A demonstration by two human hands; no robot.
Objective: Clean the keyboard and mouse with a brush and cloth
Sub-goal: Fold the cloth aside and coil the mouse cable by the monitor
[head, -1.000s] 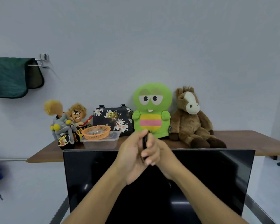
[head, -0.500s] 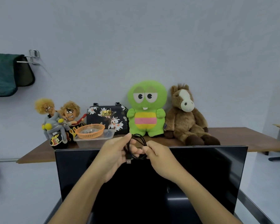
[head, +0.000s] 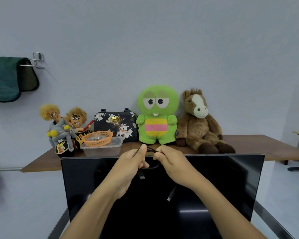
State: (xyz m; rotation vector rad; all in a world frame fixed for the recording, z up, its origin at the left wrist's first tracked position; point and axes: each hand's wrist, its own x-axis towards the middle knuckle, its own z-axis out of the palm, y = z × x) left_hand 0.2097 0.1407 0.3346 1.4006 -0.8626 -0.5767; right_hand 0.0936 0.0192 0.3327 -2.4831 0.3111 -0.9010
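Both my hands are raised in front of a dark monitor point(head: 214, 178) and hold a coiled black cable point(head: 151, 167) between them. My left hand point(head: 129, 163) pinches the loops with thumb and fingers; a plug end point(head: 141, 175) dangles just below it. My right hand point(head: 173, 165) grips the other side of the coil, and a second plug point(head: 170, 195) hangs under its wrist. No keyboard, mouse or brush is in view. A dark green cloth point(head: 3, 78) hangs on a wall rack at the far left.
Behind the monitor a brown shelf point(head: 259, 144) carries two cartoon dolls point(head: 64, 128), an orange basket point(head: 97, 138) on a clear plastic box point(head: 104, 149), a floral bag point(head: 116, 124), a green plush point(head: 157, 116) and a brown horse plush point(head: 199, 121).
My hands went from clasped together around a small black object to slightly apart, showing the coiled cable. A second plug end now hangs below my right wrist.
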